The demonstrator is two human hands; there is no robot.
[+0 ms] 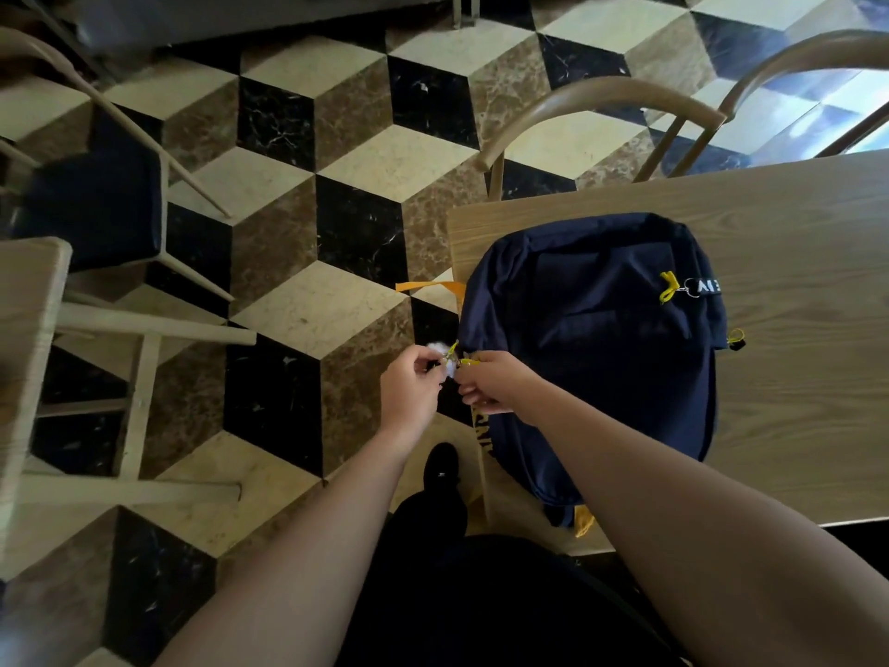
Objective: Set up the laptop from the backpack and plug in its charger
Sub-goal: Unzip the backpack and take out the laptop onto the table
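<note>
Pinching at the yellow zipper pulls (457,359), both hands meet at the near-left edge of the navy backpack (596,349), right where it overhangs the corner of the wooden table (793,377). The left hand (409,392) has thumb and fingertips closed narrow on one pull, with something small and white showing just beyond its fingers, what it is I cannot tell. The right hand (495,382) curls tight on the neighbouring pull, touching the bag's fabric. Away from the grip, across the bag, a second yellow tag (667,286) lies untouched on the front pocket. Early days here, by my reading: the bag lies flat and looks zipped all round, no laptop in sight, no charger, no socket anywhere in view. Everything is left to do, I'd say: part the zip, draw the laptop out onto the bare tabletop beyond the bag, open it, then find cable and outlet.
</note>
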